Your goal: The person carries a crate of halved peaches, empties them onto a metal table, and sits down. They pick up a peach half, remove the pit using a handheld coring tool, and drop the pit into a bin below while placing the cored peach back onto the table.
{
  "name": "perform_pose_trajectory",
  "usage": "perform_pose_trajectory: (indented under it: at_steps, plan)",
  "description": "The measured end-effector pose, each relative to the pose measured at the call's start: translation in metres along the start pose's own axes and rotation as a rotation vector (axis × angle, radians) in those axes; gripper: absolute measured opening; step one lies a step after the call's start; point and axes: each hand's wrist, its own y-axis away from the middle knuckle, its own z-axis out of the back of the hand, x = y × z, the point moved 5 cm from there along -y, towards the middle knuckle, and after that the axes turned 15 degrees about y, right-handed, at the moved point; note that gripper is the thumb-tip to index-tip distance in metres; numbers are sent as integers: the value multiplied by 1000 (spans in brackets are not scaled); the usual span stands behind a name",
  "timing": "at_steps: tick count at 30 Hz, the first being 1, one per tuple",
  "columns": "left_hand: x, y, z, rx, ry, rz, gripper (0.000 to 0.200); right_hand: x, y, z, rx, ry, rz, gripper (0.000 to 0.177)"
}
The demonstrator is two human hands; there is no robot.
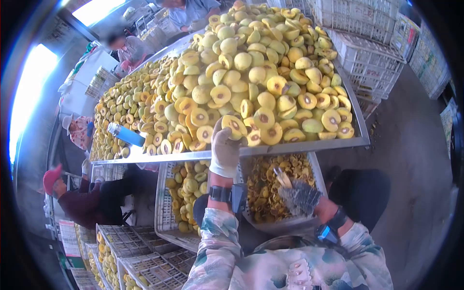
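My left hand (224, 154), in a white glove, is raised at the near edge of the metal-rimmed table (290, 148). Its fingers are closed on a yellow peach half (234, 127), whose cut face and brown middle show. Lower and to the right, my right hand (300, 197) wears a dark grey glove and grips a short tool (283, 178) with a pale wooden-looking handle. The tool's tip is too blurred to make out. Beneath that hand stands a crate (316, 174) of peach scraps and pits (263, 193).
Peach halves (241, 60) are heaped across the table. A blue bottle (126, 134) lies among them. Left of my knees is a crate (162, 212) of peach halves. Stacked white crates (367, 58) stand right. Several people work around the table, one in a red cap (51, 180).
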Motion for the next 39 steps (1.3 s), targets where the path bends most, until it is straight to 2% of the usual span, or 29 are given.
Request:
perform_pose_trajectory:
  at_steps: [1, 2, 4, 5, 7, 8, 9, 11, 14, 18, 20, 21, 23, 24, 26, 27, 29, 30, 32, 33, 35, 36, 37, 38, 39]
  plan:
    - [6, 12, -5, -10, 171, 47, 48, 9, -2, -3, 40, -32, 58, 22]
    - [6, 20, -2, -21, 171, 52, 48, 19, 0, -6, 41, -38, 47, 22]
    - [14, 36, -7, 163, 380, 220, 51, 54, 13, -24, 86, -25, -32, 18]
    - [18, 40, -3, 154, 385, 222, 51, 62, 14, -29, 85, -27, -41, 18]
    - [4, 49, -8, 198, -959, -431, 46, 78, 14, -35, 3, 243, 25, 17]
    - [9, 55, -1, 109, -477, -211, 45, 84, 14, -38, -37, 305, 11, 17]
    - [7, 63, -10, 108, -475, -209, 45, 88, 16, -42, -38, 306, 8, 17]
    - [17, 75, -12, -193, 269, 99, 47, 92, 19, -50, -31, 213, -12, 17]
    - [11, 87, -26, -269, 151, 29, 47, 91, 13, -56, -47, 288, 52, 18]
    - [17, 92, -8, -271, 131, 39, 44, 93, 12, -62, -85, 377, 94, 19]
    - [11, 96, -12, -212, -176, -80, 43, 96, 13, -64, -108, 453, 119, 20]
    - [12, 97, -8, -213, -175, -78, 43, 92, 13, -64, -108, 453, 117, 20]
    - [21, 98, 6, -282, 108, 48, 51, 89, 10, -64, -138, 476, 215, 23]
    - [22, 100, 5, -283, 109, 49, 51, 89, 12, -66, -139, 475, 213, 23]
    - [5, 107, -9, -166, -659, -298, 49, 89, 18, -67, -182, 673, 139, 25]
    - [2, 110, -15, -164, -659, -292, 49, 89, 20, -66, -185, 669, 136, 25]
    - [9, 114, -14, -293, 59, -12, 20, 85, 24, -69, -29, 633, 109, 22]
    - [9, 114, -10, -293, 60, -7, 20, 83, 26, -66, -33, 631, 105, 22]
    - [2, 112, -11, -130, -636, -174, 17, 84, 30, -72, 128, 851, 295, 21]
    - [3, 114, -18, -128, -636, -170, 17, 86, 34, -72, 125, 848, 293, 21]
    - [1, 117, -32, -272, -274, -201, 17, 78, 42, -71, 194, 195, -106, 21]
    - [2, 116, -36, -214, -246, -208, 18, 72, 47, -66, 195, 193, -106, 21]
    - [-2, 115, -35, -216, -248, -207, 18, 64, 55, -62, 275, -151, -114, 22]
    - [-2, 113, -36, -152, -314, -102, 22, 61, 61, -62, 351, -496, -121, 23]
    - [0, 112, -37, -86, -378, 3, 26, 63, 63, -63, 353, -499, -123, 23]
